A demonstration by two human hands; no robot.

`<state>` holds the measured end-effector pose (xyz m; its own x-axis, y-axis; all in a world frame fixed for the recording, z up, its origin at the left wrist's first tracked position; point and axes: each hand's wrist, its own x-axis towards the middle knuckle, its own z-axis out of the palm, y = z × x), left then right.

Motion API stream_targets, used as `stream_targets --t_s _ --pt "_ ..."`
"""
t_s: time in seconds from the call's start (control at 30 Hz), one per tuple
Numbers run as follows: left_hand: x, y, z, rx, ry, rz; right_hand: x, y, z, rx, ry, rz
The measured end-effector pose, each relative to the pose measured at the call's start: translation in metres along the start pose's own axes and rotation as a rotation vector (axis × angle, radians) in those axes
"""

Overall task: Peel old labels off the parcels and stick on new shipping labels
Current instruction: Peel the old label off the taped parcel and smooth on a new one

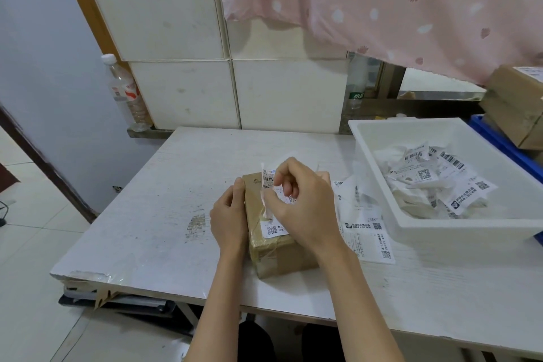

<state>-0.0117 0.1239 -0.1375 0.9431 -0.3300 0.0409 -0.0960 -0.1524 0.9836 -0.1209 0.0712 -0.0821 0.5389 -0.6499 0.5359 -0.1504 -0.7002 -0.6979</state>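
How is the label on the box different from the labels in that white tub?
The label on the box is partly stuck down, its top edge curled up in the right hand; the labels in the tub are loose. The box's is a single label, the tub's a crumpled heap. Both are white with black codes.

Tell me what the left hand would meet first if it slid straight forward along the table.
Probably nothing soon: the left hand rests against the cardboard parcel's left side, and bare white table lies ahead up to the tiled wall.
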Motion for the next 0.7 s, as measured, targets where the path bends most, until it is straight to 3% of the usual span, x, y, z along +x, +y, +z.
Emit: stream_targets --t_s 0.3,0.5,0.7 --pt "0.002 -0.003 0.000 -0.005 0.020 0.015 -0.014 -0.004 -0.015 -0.016 -0.368 0.050" --pt "0.003 -0.004 0.000 0.004 0.018 0.012 -0.013 -0.002 -0.014 0.028 -0.391 0.070" --pt "0.002 -0.004 0.000 -0.012 0.009 0.004 -0.011 0.002 -0.025 0.239 -0.431 0.167"
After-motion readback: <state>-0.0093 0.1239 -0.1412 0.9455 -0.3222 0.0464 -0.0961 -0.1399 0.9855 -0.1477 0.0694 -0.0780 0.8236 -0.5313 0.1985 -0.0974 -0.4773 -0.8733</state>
